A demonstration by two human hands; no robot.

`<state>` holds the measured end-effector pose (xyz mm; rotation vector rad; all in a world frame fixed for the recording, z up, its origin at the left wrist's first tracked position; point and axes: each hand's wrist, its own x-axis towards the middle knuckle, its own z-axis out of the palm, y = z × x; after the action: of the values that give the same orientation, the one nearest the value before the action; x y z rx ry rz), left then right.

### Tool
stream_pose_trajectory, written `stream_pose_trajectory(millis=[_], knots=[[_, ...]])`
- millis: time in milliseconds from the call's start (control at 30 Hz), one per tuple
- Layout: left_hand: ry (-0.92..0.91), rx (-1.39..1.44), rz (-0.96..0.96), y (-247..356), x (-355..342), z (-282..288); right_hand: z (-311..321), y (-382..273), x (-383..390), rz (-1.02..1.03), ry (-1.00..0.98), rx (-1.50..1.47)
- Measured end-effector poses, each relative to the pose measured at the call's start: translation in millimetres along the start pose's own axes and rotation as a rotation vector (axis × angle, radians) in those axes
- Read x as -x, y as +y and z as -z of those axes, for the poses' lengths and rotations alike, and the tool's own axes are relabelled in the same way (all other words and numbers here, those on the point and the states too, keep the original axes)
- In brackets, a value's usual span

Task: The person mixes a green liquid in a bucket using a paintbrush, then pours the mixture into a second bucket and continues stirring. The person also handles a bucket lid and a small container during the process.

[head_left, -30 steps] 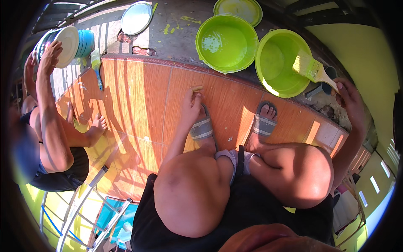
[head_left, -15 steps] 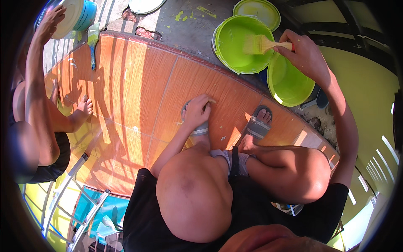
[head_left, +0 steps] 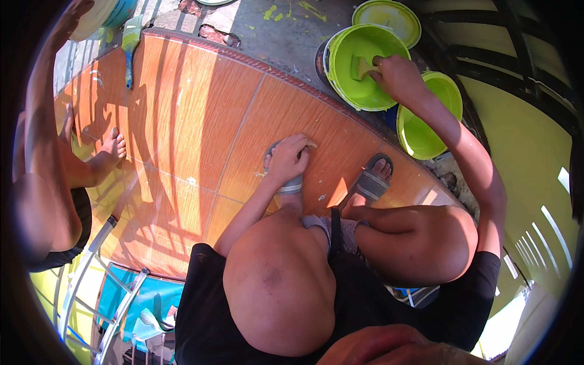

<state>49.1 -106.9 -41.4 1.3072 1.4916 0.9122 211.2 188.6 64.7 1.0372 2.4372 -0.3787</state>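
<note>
My right hand grips a paintbrush whose bristles are down inside an open bucket coated with lime-green paint. The fingers hide most of its handle. Whether the bristles touch the paint is hard to tell. Beside the bucket, below my forearm, stands a second green-coated container. My left hand hangs over my sandalled left foot, its fingers loosely bent and a gap showing by the thumb. I see nothing plainly held in it.
A green-smeared lid lies behind the bucket. Another paintbrush rests at the tiled floor's far left edge. A person crouches at the left, one hand by a blue-and-white bucket. A metal ladder is lower left; dark bars stand right.
My right hand has moved down and left over the bucket, bringing the brush deeper inside and turning it. My left hand stays over the foot. The view has shifted slightly.
</note>
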Motion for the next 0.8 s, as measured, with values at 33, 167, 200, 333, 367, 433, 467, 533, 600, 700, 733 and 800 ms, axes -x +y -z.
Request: stream_pose_trajectory(millis=[33,167,200,333,367,433,467,533,600,700,733,800], knots=[[0.004,-0.003,-0.004,-0.1,-0.2,-0.1,6.2,0.0,2.4,0.0,-0.022,-0.014],[0.006,0.013,0.013,0.3,0.7,-0.1,43.5,10.1,27.3,0.025,0.115,-0.137],[0.009,0.011,0.015,0.3,0.5,0.0,49.1,12.1,33.7,0.019,0.148,-0.124],[0.002,0.002,0.016,1.9,-0.8,0.0,32.3,4.8,31.8,0.054,0.281,0.016],[-0.004,0.004,0.022,2.3,-1.4,0.1,20.0,-0.1,24.2,0.036,0.22,0.039],[-0.012,0.01,0.04,4.0,-1.3,-0.2,-2.7,-8.0,6.9,0.063,0.1,0.055],[-0.008,0.014,0.036,4.8,-1.1,-0.6,-9.9,-9.4,1.7,0.077,0.101,0.02],[0.007,0.02,0.022,5.1,-1.9,-0.6,-12.8,-6.0,-0.8,0.037,0.005,-0.035],[0.007,0.012,0.013,5.1,-2.3,-0.6,-0.2,4.4,10.7,0.032,0.069,-0.12],[0.018,0.008,0.008,4.7,-1.6,-0.5,30.1,20.3,42.1,0.016,0.172,-0.119],[0.015,0.011,0.006,4.7,-1.4,-1.0,36.2,22.3,48.7,0.049,0.266,-0.098],[0.014,0.009,0.015,4.8,-0.8,-1.9,38.2,20.2,52.7,0.025,0.286,-0.047]])
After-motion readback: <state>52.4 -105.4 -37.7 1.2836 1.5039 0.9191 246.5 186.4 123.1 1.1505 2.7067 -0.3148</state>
